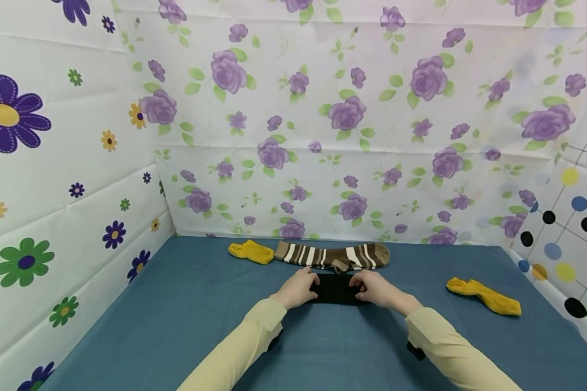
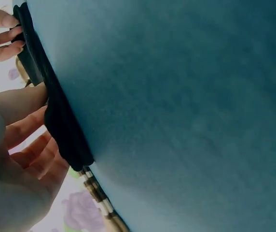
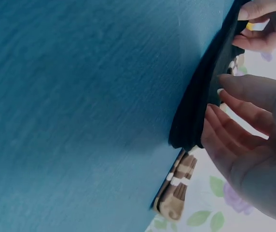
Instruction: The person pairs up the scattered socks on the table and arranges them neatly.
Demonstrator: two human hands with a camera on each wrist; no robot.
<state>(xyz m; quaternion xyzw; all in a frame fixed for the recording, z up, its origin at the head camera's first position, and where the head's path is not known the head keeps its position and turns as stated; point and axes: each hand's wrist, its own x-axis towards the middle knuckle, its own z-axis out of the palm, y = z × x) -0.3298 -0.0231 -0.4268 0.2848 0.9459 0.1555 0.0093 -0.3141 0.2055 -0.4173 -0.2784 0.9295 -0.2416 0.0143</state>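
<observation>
A black sock (image 1: 335, 288), folded into a flat strip, lies across the middle of the blue table in front of the person. The left hand (image 1: 295, 288) pinches its left end, thumb on the near face and fingers behind, as the left wrist view shows. At the other end the right hand (image 1: 378, 289) holds the sock between thumb and fingers. Right behind it stretches a brown, white and tan striped sock (image 1: 308, 255), its toe to the right; in the right wrist view part of this striped sock (image 3: 175, 186) shows beyond the black one.
One yellow sock (image 1: 251, 252) lies at the back, close to the left end of the striped sock. Another yellow sock (image 1: 489, 297) lies apart on the right side of the blue table (image 1: 186, 326). Flower-printed cloth walls (image 1: 313, 179) border the table at the back and left; a dotted one stands right.
</observation>
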